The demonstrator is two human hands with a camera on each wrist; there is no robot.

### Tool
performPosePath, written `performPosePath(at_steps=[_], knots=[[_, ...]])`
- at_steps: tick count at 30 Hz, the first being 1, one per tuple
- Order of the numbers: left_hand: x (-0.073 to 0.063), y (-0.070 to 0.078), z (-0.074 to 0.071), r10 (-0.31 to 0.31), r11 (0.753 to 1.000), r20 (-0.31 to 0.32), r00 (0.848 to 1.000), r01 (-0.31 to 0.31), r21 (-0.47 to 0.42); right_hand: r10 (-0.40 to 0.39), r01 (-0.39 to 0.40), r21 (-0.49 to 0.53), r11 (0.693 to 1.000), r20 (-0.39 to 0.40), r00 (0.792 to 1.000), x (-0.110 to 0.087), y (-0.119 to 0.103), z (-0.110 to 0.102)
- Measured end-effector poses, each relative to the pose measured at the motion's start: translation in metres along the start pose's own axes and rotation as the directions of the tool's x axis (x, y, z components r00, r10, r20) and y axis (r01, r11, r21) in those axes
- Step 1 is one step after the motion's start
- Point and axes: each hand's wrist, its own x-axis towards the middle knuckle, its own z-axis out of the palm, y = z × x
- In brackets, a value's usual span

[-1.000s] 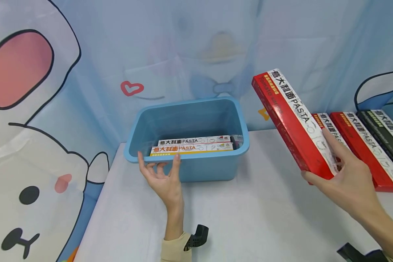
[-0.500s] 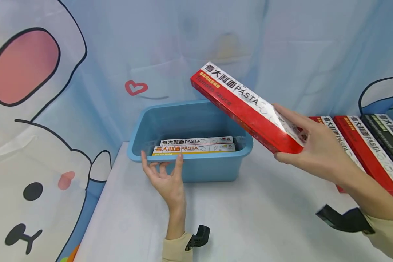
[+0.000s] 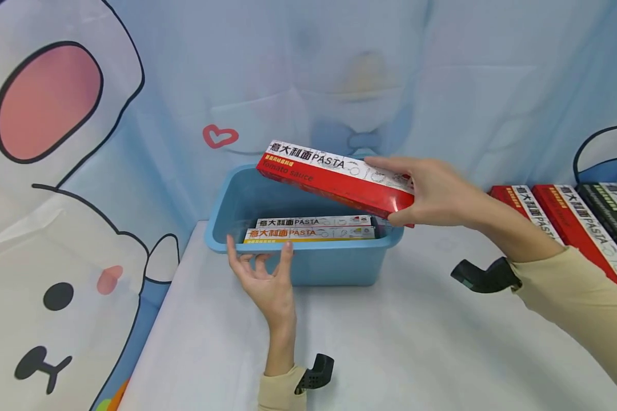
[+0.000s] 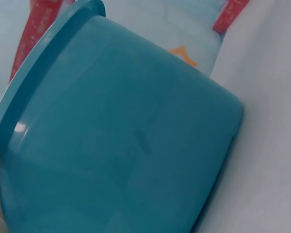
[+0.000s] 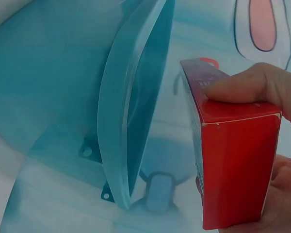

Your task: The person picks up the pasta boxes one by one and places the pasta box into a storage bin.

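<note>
My right hand (image 3: 439,191) grips the right end of a red tomato sauce pasta box (image 3: 334,177), thumb on one side and fingers on the other. Tilted down to the right, the box hangs over the blue bin (image 3: 334,262). In the right wrist view its red end face (image 5: 240,170) shows beside the bin's rim (image 5: 121,107). With fingertips at the front rim, my left hand (image 3: 267,291) holds the bin, some fingers bent beneath the lip. Inside stand a yellow-edged pasta box (image 3: 308,233) and another white-topped pasta box (image 3: 313,221), with a dark one partly hidden at their right.
On the right of the white table (image 3: 391,342) lie two red pasta boxes (image 3: 576,222) and a dark green pasta box (image 3: 612,211), side by side. A printed blue curtain (image 3: 468,103) hangs behind the bin.
My right hand has carried the red pasta box leftward from beside the row to above the bin, turning it closer to level. The left hand stays at the rim.
</note>
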Motion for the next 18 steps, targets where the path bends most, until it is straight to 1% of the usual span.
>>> performPosePath(at_steps=[3,6,11,14,18], knots=[[0.0,-0.001,0.0,-0.001,1.0,0.003,1.0,0.001,-0.002,-0.037,0.037,-0.013,0.999,0.058,0.998,0.012,0.001,0.0],[0.001,0.0,-0.001,-0.002,1.0,0.0,1.0,0.002,-0.002,-0.062,0.069,-0.053,0.996,0.117,0.991,0.024,0.0,-0.001],[0.002,0.0,-0.001,-0.005,1.0,-0.006,1.0,0.005,-0.003,-0.099,0.13,-0.135,0.982,0.213,0.972,0.047,-0.007,0.005],[0.002,0.0,-0.001,-0.011,1.0,-0.007,1.0,0.011,-0.007,-0.101,0.144,-0.149,0.978,0.264,0.959,0.06,-0.01,0.012],[0.002,0.0,0.0,-0.012,1.0,-0.01,1.0,0.012,0.002,-0.093,0.144,-0.146,0.979,0.312,0.945,0.077,-0.011,0.023]])
